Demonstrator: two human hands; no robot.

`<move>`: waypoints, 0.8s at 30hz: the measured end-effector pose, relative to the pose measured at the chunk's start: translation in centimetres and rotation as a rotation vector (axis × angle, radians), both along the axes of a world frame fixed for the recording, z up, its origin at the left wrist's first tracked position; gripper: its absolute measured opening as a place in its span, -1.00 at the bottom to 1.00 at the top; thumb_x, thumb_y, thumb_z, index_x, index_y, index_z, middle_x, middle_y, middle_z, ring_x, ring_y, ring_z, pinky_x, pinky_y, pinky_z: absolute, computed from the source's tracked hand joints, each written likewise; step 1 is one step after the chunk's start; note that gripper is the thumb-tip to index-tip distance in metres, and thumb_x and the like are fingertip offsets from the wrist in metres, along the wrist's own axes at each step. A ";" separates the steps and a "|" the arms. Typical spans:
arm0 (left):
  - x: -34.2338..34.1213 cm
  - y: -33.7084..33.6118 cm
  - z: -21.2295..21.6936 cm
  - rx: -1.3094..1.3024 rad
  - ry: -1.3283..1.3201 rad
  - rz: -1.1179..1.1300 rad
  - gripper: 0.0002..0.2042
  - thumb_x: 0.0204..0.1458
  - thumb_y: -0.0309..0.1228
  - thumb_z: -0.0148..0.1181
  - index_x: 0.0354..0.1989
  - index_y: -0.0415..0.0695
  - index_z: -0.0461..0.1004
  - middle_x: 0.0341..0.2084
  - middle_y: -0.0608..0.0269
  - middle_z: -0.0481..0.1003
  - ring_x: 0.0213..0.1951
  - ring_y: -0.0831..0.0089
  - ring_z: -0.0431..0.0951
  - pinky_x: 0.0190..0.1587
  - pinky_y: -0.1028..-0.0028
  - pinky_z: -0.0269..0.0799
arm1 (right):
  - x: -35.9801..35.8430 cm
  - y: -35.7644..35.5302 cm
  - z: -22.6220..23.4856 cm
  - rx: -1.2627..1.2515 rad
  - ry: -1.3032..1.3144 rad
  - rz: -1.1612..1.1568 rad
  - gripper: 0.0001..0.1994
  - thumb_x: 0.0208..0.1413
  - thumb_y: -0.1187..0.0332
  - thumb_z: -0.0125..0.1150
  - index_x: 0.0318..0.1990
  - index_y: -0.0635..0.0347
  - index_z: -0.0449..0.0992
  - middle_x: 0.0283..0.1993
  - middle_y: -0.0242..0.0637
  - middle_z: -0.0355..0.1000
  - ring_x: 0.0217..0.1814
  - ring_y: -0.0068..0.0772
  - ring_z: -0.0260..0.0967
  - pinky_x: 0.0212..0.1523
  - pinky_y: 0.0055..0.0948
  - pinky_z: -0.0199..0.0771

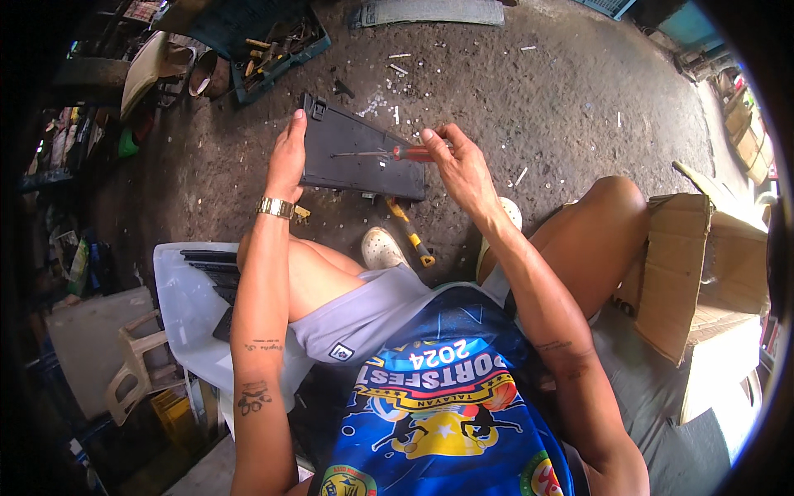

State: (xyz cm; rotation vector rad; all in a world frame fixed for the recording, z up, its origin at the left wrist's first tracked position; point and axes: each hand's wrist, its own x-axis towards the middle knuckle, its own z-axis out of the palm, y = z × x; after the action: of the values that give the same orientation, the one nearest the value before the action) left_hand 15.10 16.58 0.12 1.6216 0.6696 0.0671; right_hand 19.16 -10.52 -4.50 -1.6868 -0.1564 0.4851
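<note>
Two hands on one job, both around the black panel point(364, 157), a flat rectangular piece held up over the concrete floor point(513, 99) in front of the knees. Left hand point(287, 157) clamped on the panel's left edge, fingers wrapped over the top corner, gold wristwatch point(275, 207) just below it. Right hand point(465, 165) at the panel's right end, closed around the red handle of a screwdriver point(389, 153); the shaft lies across the panel's face, pointing left, tip near the middle of it. Hands well apart, one at each end of the panel.

Below the panel: a yellow-handled hammer point(411, 233) on the floor, next to a white clog point(382, 248). Above the panel, small white bits point(389, 87) scattered on the concrete. Up and left of the panel, an open dark tool case point(277, 45) with tools inside. Lower left of the panel, a white plastic chair point(186, 306) carrying a second dark slatted part point(217, 269). Well right of the panel, a torn cardboard box point(699, 273) beside the person's right knee.
</note>
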 end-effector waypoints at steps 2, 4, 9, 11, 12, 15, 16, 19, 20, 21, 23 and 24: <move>0.1 0.6 -0.1 -0.004 -0.012 -0.032 -0.41 0.41 0.07 -0.04 0.24 -0.28 0.46 0.06 0.12 0.57 0.02 0.43 0.58 0.09 0.43 0.50 | -0.1 0.3 0.4 0.063 -0.016 -0.023 -0.66 0.41 0.13 0.20 0.08 0.22 0.44 -0.15 -0.23 0.65 -0.07 -0.48 0.52 0.04 -0.37 0.46; -0.3 1.2 -0.2 -0.043 -0.019 -0.037 -0.42 0.39 0.07 0.02 0.20 -0.27 0.49 0.04 0.13 0.57 0.00 0.44 0.59 0.06 0.43 0.51 | 0.1 0.5 0.7 0.235 -0.050 -0.029 -0.64 0.40 0.09 0.19 0.09 0.20 0.44 -0.19 -0.26 0.63 -0.12 -0.47 0.50 0.02 -0.37 0.46; -0.6 2.0 -0.5 -0.094 0.036 0.016 -0.43 0.39 0.06 0.02 0.17 -0.27 0.51 0.04 0.12 0.59 0.00 0.42 0.61 0.05 0.41 0.54 | 1.3 0.2 0.6 0.016 0.009 0.087 -0.55 0.38 0.05 0.19 0.22 0.14 0.36 -0.05 -0.16 0.68 0.15 -0.23 0.55 0.21 -0.18 0.43; -0.4 2.1 -0.7 -0.119 0.031 0.017 -0.44 0.39 0.06 0.00 0.16 -0.27 0.52 0.02 0.12 0.60 -0.02 0.42 0.63 0.03 0.41 0.56 | 1.3 0.0 0.3 0.187 -0.132 0.157 -0.55 0.39 0.00 0.15 0.19 0.15 0.40 -0.04 -0.20 0.69 0.15 -0.24 0.56 0.20 -0.18 0.44; -0.3 2.2 -0.7 -0.125 0.010 0.007 -0.44 0.40 0.06 -0.01 0.15 -0.27 0.52 0.01 0.13 0.60 -0.04 0.43 0.64 0.01 0.42 0.58 | 1.2 0.0 0.2 0.263 -0.214 0.178 -0.54 0.39 -0.03 0.13 0.18 0.15 0.42 -0.04 -0.22 0.69 0.15 -0.24 0.56 0.19 -0.18 0.45; -0.2 2.1 -0.7 -0.126 0.001 0.005 -0.45 0.41 0.05 -0.03 0.14 -0.27 0.52 0.00 0.14 0.61 -0.07 0.44 0.65 -0.01 0.42 0.59 | 0.8 -0.2 0.1 -0.004 -0.103 0.160 -0.57 0.40 0.03 0.13 0.20 0.13 0.41 -0.08 -0.26 0.70 0.13 -0.27 0.57 0.17 -0.20 0.47; -0.2 2.0 -0.8 -0.124 0.006 0.008 -0.45 0.41 0.05 -0.03 0.14 -0.27 0.52 0.00 0.14 0.60 -0.07 0.44 0.65 -0.01 0.41 0.59 | 0.8 -0.3 0.2 0.032 -0.108 0.149 -0.56 0.39 0.06 0.16 0.23 0.15 0.38 -0.10 -0.23 0.69 0.09 -0.31 0.57 0.14 -0.23 0.49; -0.1 1.9 -0.9 -0.120 -0.008 0.008 -0.46 0.41 0.04 -0.02 0.15 -0.26 0.51 0.00 0.13 0.61 -0.07 0.43 0.65 -0.01 0.40 0.60 | 1.2 -0.5 0.8 0.131 -0.143 0.155 -0.53 0.39 0.14 0.22 0.29 0.19 0.33 -0.13 -0.20 0.67 -0.02 -0.39 0.57 0.03 -0.29 0.55; -0.1 1.9 -0.9 -0.122 0.003 0.014 -0.46 0.41 0.03 -0.02 0.15 -0.26 0.51 0.00 0.13 0.60 -0.07 0.43 0.65 0.00 0.40 0.60 | 1.4 -0.7 1.1 0.154 -0.167 0.173 -0.54 0.39 0.14 0.21 0.29 0.18 0.32 -0.13 -0.21 0.67 -0.06 -0.39 0.57 0.00 -0.30 0.55; 0.0 2.0 -0.9 -0.139 -0.006 0.004 -0.46 0.41 0.03 -0.01 0.16 -0.26 0.50 0.01 0.13 0.60 -0.06 0.42 0.65 0.00 0.40 0.60 | 1.6 -0.8 1.4 0.138 -0.126 0.191 -0.54 0.39 0.15 0.21 0.30 0.17 0.32 -0.14 -0.22 0.66 -0.11 -0.40 0.56 -0.05 -0.31 0.55; 0.1 2.0 -1.0 -0.146 -0.020 0.005 -0.46 0.40 0.03 0.00 0.16 -0.27 0.50 0.01 0.12 0.60 -0.05 0.41 0.66 0.01 0.39 0.60 | 1.9 -1.1 1.9 -0.054 -0.120 0.277 -0.55 0.40 0.16 0.20 0.31 0.14 0.30 -0.16 -0.26 0.65 -0.23 -0.44 0.53 -0.17 -0.34 0.54; 0.1 2.1 -1.0 -0.137 -0.021 0.015 -0.46 0.40 0.03 0.01 0.16 -0.27 0.50 0.01 0.12 0.60 -0.05 0.40 0.66 0.01 0.38 0.60 | 2.0 -1.2 2.1 -0.138 -0.137 0.277 -0.55 0.40 0.17 0.19 0.31 0.13 0.30 -0.17 -0.28 0.65 -0.29 -0.46 0.51 -0.24 -0.36 0.52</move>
State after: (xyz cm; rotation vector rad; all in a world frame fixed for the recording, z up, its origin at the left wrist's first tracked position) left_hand 15.22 18.64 -0.89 1.4829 0.6563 0.0484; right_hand 21.18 -11.76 -2.40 -1.8435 -0.4708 0.5973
